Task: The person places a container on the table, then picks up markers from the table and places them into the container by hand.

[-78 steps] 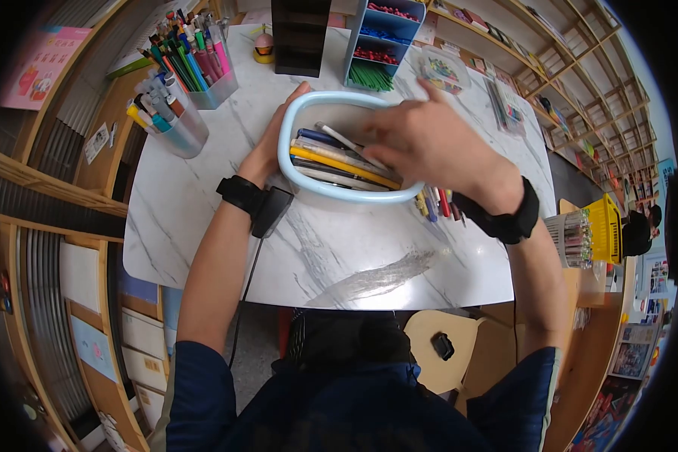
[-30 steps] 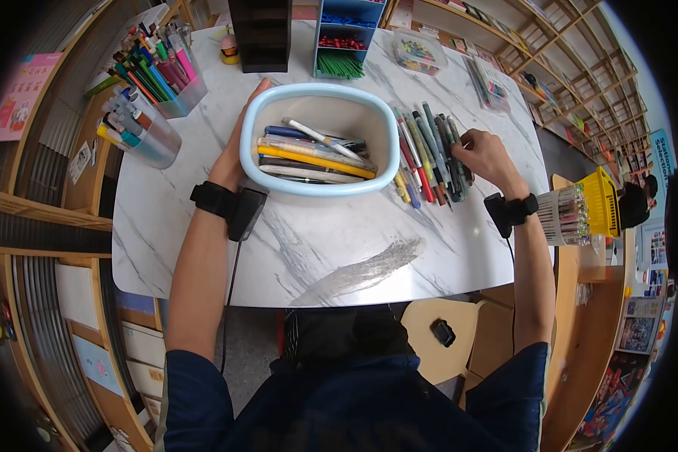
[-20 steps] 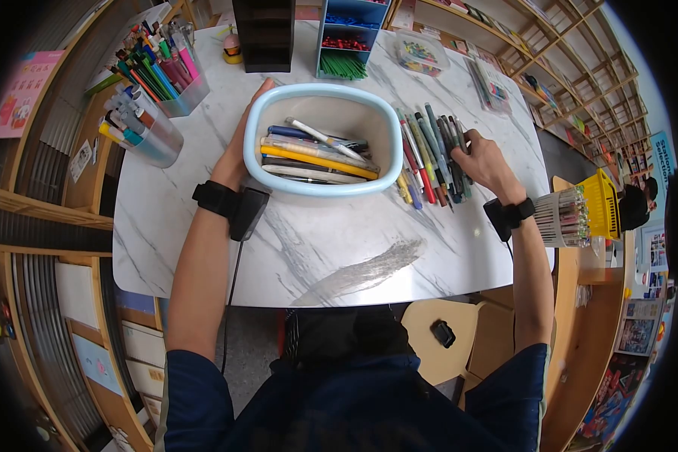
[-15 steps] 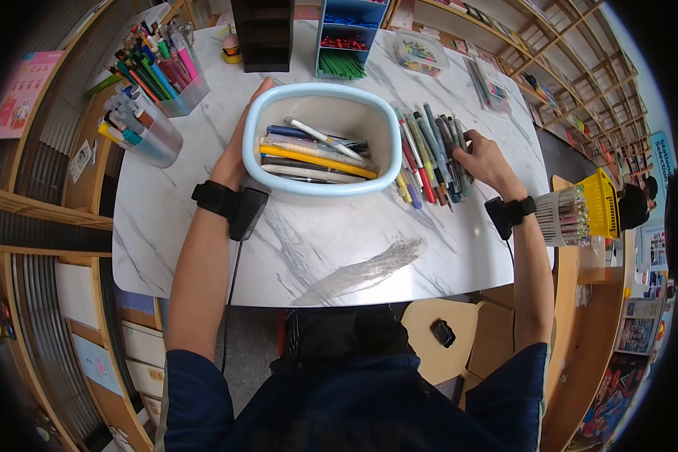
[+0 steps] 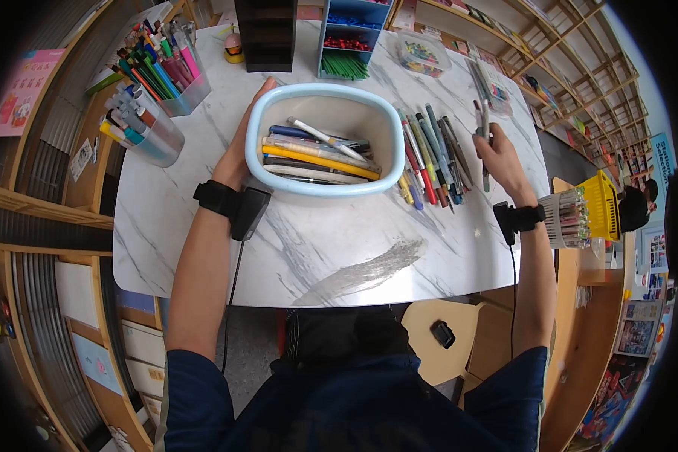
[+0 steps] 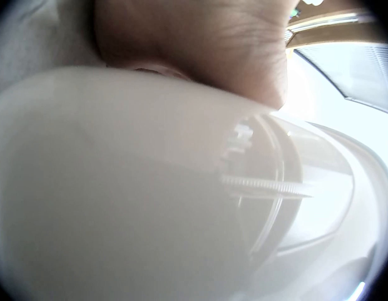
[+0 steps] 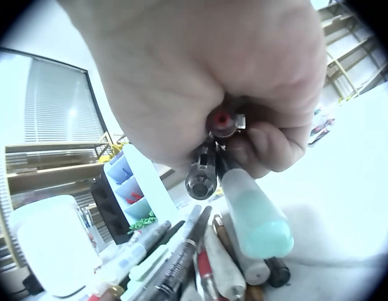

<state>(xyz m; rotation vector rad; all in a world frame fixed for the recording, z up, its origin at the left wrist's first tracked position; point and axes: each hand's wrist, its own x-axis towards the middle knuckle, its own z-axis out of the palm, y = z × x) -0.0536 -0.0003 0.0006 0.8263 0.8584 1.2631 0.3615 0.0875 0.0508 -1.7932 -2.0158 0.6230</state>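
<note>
A pale blue oval tub [image 5: 258, 162] on the white marble table [image 5: 316, 248] holds several pens lying flat. My left hand [image 5: 245, 143] presses flat against the tub's left wall [image 6: 150, 188], fingers straight along its side. My right hand [image 5: 497, 154] is lifted just right of a row of loose pens [image 5: 429, 154] on the table and grips a small bunch of pens [image 5: 482, 128] upright. In the right wrist view that bunch of pens [image 7: 235, 182] sticks out of my right hand [image 7: 225, 125], a mint-capped one lowest, with the loose pens [image 7: 188, 263] below.
At the back left stand a clear box of markers [image 5: 166, 64] and a cup of markers [image 5: 139, 128]. A black organiser [image 5: 264, 34], a blue drawer unit [image 5: 350, 38] and a clear box [image 5: 422, 54] line the back. A pen holder [image 5: 569, 218] stands at the right edge.
My right hand came out of the tub, went to the loose pens, closed on a few and has lifted them off the table. The left hand stayed on the tub.
</note>
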